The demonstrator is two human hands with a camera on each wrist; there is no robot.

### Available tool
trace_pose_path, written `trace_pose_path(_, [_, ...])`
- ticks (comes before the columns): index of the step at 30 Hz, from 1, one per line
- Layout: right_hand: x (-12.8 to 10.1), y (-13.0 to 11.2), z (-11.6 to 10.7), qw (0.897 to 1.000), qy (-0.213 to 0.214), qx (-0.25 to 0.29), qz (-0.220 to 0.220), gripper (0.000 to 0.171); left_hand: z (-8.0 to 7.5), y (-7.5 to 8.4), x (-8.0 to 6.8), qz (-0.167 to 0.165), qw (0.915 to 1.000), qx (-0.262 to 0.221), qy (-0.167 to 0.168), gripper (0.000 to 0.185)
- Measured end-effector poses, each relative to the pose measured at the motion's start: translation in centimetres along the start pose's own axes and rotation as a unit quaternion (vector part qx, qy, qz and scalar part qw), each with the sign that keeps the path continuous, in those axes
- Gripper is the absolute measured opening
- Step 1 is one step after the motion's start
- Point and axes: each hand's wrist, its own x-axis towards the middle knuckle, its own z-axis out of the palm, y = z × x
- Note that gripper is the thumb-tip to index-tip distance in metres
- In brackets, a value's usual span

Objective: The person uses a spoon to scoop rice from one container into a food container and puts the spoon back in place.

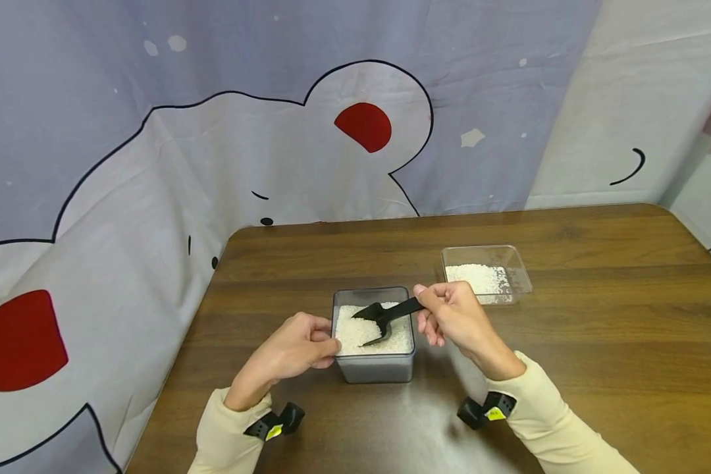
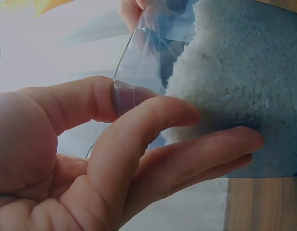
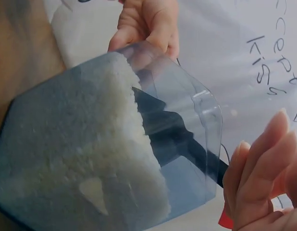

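Observation:
A clear, grey-tinted square container (image 1: 374, 370) filled well up with white rice (image 1: 355, 329) stands on the table. My left hand (image 1: 293, 347) grips its left wall, thumb over the rim and fingers along the outside, as the left wrist view shows. A black scoop (image 1: 403, 309) is pinched by its handle in my right hand (image 1: 459, 322). The scoop's head lies in the rice, tilted, with rice heaped in it. Through the clear wall in the right wrist view, the dark scoop (image 3: 163, 127) shows at the rice surface (image 3: 105, 139).
A shallow clear tray (image 1: 520, 280) with some rice in it sits behind my right hand. Both stand on a brown wooden table (image 1: 598, 316). A printed cloth (image 1: 213, 151) hangs along the table's back and left side.

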Motion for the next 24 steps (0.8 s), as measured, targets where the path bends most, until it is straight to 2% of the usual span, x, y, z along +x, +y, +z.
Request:
trace_pose_path(13, [0.2,0.2,-0.1,0.999,0.007,0.043,0.032,0.032,0.0,0.1,-0.1,0.004,0.9999,-0.010,0.002,0.048])
trace_pose_path(24, [0.3,-0.5,-1.3,0.999,0.022,0.042,0.017,0.032,0.0,0.1,-0.2,0.010,0.9999,-0.002,0.002,0.045])
